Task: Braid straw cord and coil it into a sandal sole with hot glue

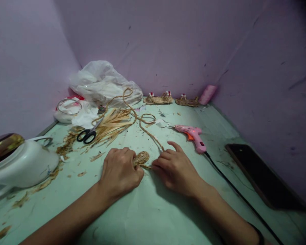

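My left hand (121, 170) is closed around a small coil of braided straw rope (142, 158), whose rounded end sticks out past the fingers. Just to the right, my right hand (177, 168) pinches the rope's strand close to the coil, with one finger lifted. From the right hand the loose rope (149, 133) runs away over the table, loops and ends up near the plastic bag. Beyond the right hand lies a pink glue gun (191, 132) with an orange trigger and a glowing red light. My fingers hide most of the coil.
Scissors (88, 134) rest on dry straw strips (114, 124). A white plastic bag (104, 81) and woven slipper-shaped pieces (158, 100) stand by the back wall. A white pot (22, 163) is at left, a dark phone (262, 175) at right. The glue gun's cord (234, 190) passes my right forearm.
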Demonstrator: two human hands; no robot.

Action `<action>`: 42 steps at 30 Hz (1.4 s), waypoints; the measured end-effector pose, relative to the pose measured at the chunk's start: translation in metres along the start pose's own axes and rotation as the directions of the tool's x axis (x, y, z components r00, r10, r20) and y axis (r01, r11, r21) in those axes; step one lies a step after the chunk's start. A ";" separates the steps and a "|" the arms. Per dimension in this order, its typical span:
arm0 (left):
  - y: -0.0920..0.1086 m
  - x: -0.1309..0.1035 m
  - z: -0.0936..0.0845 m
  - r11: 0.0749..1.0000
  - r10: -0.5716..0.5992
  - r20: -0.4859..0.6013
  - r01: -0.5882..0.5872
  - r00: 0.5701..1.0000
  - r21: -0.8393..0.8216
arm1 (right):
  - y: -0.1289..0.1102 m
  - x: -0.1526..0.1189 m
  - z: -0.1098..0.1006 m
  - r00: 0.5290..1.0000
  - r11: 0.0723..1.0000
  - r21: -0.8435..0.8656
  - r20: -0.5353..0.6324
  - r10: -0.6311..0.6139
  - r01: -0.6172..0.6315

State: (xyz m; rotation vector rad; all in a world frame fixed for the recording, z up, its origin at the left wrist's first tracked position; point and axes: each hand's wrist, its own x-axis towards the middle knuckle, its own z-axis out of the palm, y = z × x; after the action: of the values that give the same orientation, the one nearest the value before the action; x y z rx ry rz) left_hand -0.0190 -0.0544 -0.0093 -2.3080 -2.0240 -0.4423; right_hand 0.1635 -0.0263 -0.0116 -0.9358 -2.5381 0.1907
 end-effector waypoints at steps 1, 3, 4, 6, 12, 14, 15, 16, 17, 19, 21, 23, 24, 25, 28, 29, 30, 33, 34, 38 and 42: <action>-0.001 0.000 0.000 1.000 0.001 -0.032 -0.002 0.999 -0.017 | -0.003 -0.001 0.000 1.000 1.000 0.018 -0.009 -0.023 0.023; -0.004 0.002 0.001 0.998 -0.020 -0.110 0.013 0.994 -0.060 | -0.009 -0.001 0.000 0.998 0.995 0.077 -0.029 -0.054 0.056; -0.005 0.003 0.001 0.995 -0.046 -0.149 0.032 0.988 -0.093 | -0.012 -0.002 0.001 0.998 0.992 0.112 -0.040 -0.054 0.058; -0.008 0.005 0.002 0.974 -0.136 -0.198 0.095 0.971 -0.204 | -0.016 -0.002 0.003 0.998 0.978 0.205 -0.056 -0.030 0.041; -0.007 0.009 0.000 0.634 -0.427 0.027 0.321 0.904 -0.704 | -0.023 -0.004 0.013 1.000 0.883 0.470 -0.003 0.003 -0.002; -0.003 0.009 -0.001 0.497 -0.444 0.106 0.343 0.890 -0.797 | -0.026 -0.004 0.014 1.000 0.861 0.508 0.009 -0.004 -0.001; -0.002 0.010 -0.001 0.432 -0.443 0.137 0.344 0.886 -0.833 | -0.028 -0.004 0.014 1.000 0.853 0.521 0.018 -0.013 0.001; -0.001 0.010 -0.001 0.371 -0.434 0.165 0.343 0.886 -0.863 | -0.030 -0.004 0.013 0.999 0.850 0.526 0.025 -0.022 0.005; -0.001 0.011 -0.001 0.316 -0.423 0.191 0.341 0.886 -0.885 | -0.031 -0.004 0.012 0.999 0.854 0.520 0.023 -0.026 0.010; -0.002 0.012 0.000 0.242 -0.408 0.222 0.339 0.886 -0.909 | -0.029 -0.003 0.007 0.999 0.870 0.493 -0.039 -0.001 0.020; -0.005 0.013 0.001 0.236 -0.412 0.207 0.324 0.887 -0.916 | -0.018 -0.003 -0.002 0.978 0.885 0.466 -0.184 0.098 -0.001; -0.008 0.013 0.003 0.288 -0.425 0.141 0.281 0.894 -0.915 | 0.002 -0.004 -0.015 0.895 0.887 0.445 -0.338 0.292 -0.122; -0.010 0.013 0.003 0.326 -0.423 0.103 0.257 0.900 -0.910 | 0.014 -0.005 -0.023 0.828 0.875 0.425 -0.385 0.408 -0.233; -0.011 0.012 0.003 0.365 -0.416 0.068 0.235 0.907 -0.901 | 0.028 -0.007 -0.031 0.726 0.832 0.398 -0.424 0.541 -0.387; -0.012 0.009 0.003 0.464 -0.397 0.003 0.204 0.918 -0.862 | 0.065 -0.015 -0.050 0.453 0.544 0.204 -0.364 0.814 -0.814; -0.012 0.008 0.003 0.484 -0.396 -0.007 0.203 0.918 -0.851 | 0.074 -0.017 -0.053 0.409 0.467 0.140 -0.311 0.858 -0.873; -0.012 0.008 0.003 0.497 -0.396 -0.013 0.203 0.918 -0.844 | 0.081 -0.020 -0.054 0.392 0.433 0.110 -0.271 0.879 -0.895; -0.011 0.007 0.003 0.519 -0.390 -0.029 0.193 0.921 -0.833 | 0.091 -0.024 -0.045 0.400 0.425 0.116 -0.191 0.897 -0.898; -0.011 0.008 0.003 0.524 -0.386 -0.037 0.186 0.922 -0.831 | 0.093 -0.024 -0.041 0.403 0.428 0.139 -0.176 0.898 -0.893; -0.012 0.008 0.004 0.544 -0.371 -0.056 0.168 0.927 -0.822 | 0.096 -0.020 -0.031 0.422 0.425 0.327 -0.085 0.903 -0.844; -0.011 0.007 0.003 0.540 -0.375 -0.058 0.167 0.925 -0.825 | 0.080 -0.015 -0.038 0.521 0.434 0.572 -0.014 0.854 -0.696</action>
State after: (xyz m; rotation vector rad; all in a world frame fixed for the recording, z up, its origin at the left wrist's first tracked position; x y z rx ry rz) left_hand -0.0287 -0.0447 -0.0125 -2.0579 -2.3563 -1.9432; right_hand 0.2375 0.0247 -0.0037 -1.6952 -1.4212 0.8737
